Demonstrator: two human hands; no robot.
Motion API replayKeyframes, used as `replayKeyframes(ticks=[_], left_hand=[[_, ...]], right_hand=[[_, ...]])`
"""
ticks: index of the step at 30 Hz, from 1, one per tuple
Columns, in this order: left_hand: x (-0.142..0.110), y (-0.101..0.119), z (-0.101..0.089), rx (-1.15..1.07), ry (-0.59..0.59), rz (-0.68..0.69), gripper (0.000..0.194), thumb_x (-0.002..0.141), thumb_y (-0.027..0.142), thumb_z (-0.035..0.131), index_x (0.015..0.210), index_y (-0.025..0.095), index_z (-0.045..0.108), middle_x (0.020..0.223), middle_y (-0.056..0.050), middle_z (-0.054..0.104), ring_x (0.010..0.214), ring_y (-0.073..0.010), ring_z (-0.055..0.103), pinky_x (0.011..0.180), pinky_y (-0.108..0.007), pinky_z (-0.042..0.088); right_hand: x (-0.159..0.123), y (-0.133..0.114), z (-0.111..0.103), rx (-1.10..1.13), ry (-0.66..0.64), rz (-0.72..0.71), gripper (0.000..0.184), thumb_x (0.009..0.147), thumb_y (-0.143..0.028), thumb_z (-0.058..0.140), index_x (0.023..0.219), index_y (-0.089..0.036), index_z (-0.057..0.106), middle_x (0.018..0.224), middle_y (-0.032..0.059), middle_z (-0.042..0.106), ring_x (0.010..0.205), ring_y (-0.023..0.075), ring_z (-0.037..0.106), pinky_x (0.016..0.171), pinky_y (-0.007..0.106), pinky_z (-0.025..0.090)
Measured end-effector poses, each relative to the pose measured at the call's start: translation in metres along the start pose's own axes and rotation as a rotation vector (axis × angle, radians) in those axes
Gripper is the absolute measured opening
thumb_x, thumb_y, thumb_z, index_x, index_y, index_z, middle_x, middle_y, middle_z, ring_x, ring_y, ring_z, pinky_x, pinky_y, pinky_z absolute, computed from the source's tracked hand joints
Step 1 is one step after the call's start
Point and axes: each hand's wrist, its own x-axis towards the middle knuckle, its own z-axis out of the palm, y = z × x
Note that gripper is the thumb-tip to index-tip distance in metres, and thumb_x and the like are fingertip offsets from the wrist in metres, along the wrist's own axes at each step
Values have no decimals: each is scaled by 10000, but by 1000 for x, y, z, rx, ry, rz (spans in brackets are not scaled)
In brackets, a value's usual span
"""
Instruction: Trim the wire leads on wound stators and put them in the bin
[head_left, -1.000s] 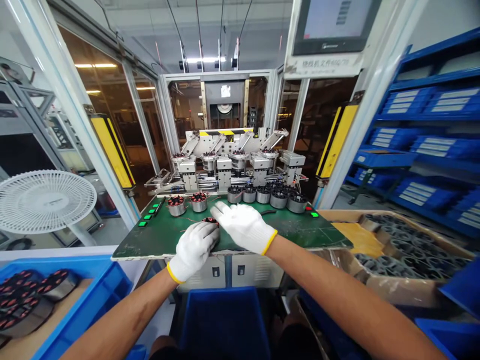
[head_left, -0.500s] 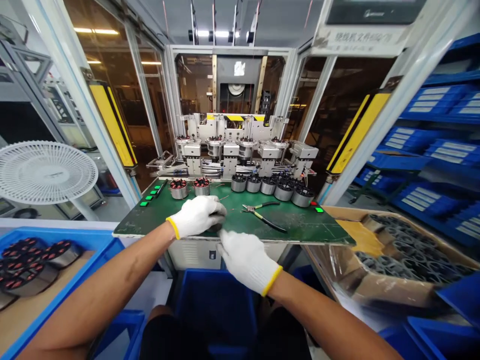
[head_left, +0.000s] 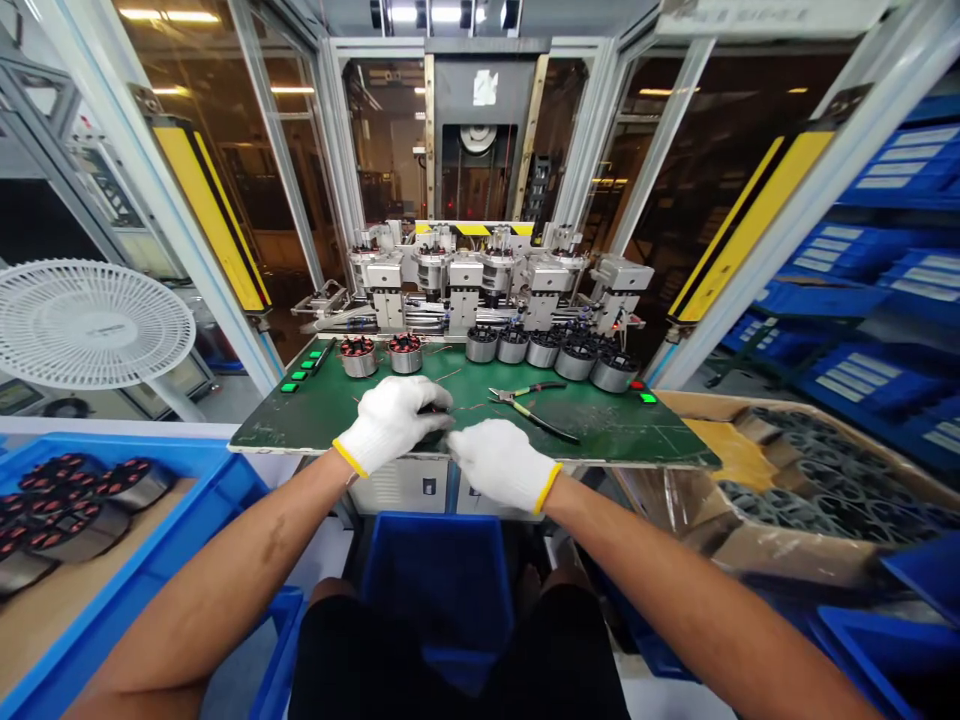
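Note:
My left hand, in a white knit glove, is wrapped round a motor stator at the front edge of the green worktop. Only a dark bit of it shows beneath the fingers. Close against its right side, my gloved right hand has its fingertips pinched together; what they hold is too small to make out. Beyond the left hand stand two stators with copper windings. Wire-cutting pliers lie with handles spread right of the hands, near loose thin wire ends.
Several stators without visible copper stand at the worktop's back right, before a winding machine. A blue bin with wound stators is at left, a carton of dark rings at right. A blue crate sits below. Yellow-cased posts flank the station.
My right hand has moved up and slightly right, from below the worktop's front edge to beside the left hand, its fingers now pinched. The camera view has tilted down a little.

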Motion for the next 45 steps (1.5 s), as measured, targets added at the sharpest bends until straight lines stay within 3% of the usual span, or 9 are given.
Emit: replayKeyframes(ticks=[5,9,13,18,25,31,37,42,45], left_hand=[[-3,-1,-9,1,-51,58,278,753,372,645,1022,303,649,993,27,693,886,-193,642,682,-277,466],[-19,-8,20,37,193,166,411,785,332,619,1174,210,572,1138,-76,640,1039,-240,589,892,-362,448],[-23,-8,43,51,336,199,307,844,368,563,1092,195,613,1116,-97,645,1058,-242,578,906,-387,431],[-19,-2,26,78,218,173,261,850,401,546,1025,236,647,1080,-63,659,983,-229,593,856,-384,424],[-7,-9,-12,170,18,-79,828,544,608,728,1258,241,524,1178,-110,595,1159,-371,459,941,-495,372],[-2,-11,12,-22,-42,-192,765,590,552,704,1284,319,481,1133,-52,641,1012,-298,604,815,-365,475],[-3,-8,22,-69,31,-218,640,664,398,661,1273,290,494,1137,-68,667,1031,-291,626,815,-352,501],[-2,-6,20,-77,46,-200,635,653,452,678,1242,276,520,1078,-70,690,1011,-284,639,842,-344,499],[-2,-6,20,-85,26,-208,652,642,456,685,1248,295,510,1091,-60,685,1020,-288,636,828,-342,501]], right_hand=[[-24,-19,-20,40,74,189,401,969,-400,271,1025,-197,612,809,86,671,710,221,642,603,292,396],[-28,-5,-41,-17,320,173,438,982,-354,229,1351,-229,428,1133,118,623,845,201,629,660,280,396],[-10,14,-24,-119,172,187,347,940,-236,316,1147,-248,594,929,93,667,790,230,627,634,296,383],[-1,26,4,112,28,143,288,923,-282,392,1031,-254,658,893,53,699,808,202,640,688,283,429],[-60,-16,16,511,692,552,418,972,-348,273,1160,-175,603,967,82,698,862,184,641,796,290,476],[-57,-83,35,210,336,-72,412,941,-343,322,1276,-256,545,1265,82,593,724,187,623,663,312,459],[10,-47,23,86,352,409,499,972,-356,210,1427,-179,316,1470,172,335,826,185,623,690,291,443],[19,-32,17,81,312,576,427,970,-288,199,1139,-149,565,1019,159,616,812,234,614,640,302,411],[20,-22,15,489,247,519,382,949,-341,291,890,-141,611,819,107,612,735,199,597,605,274,409]])
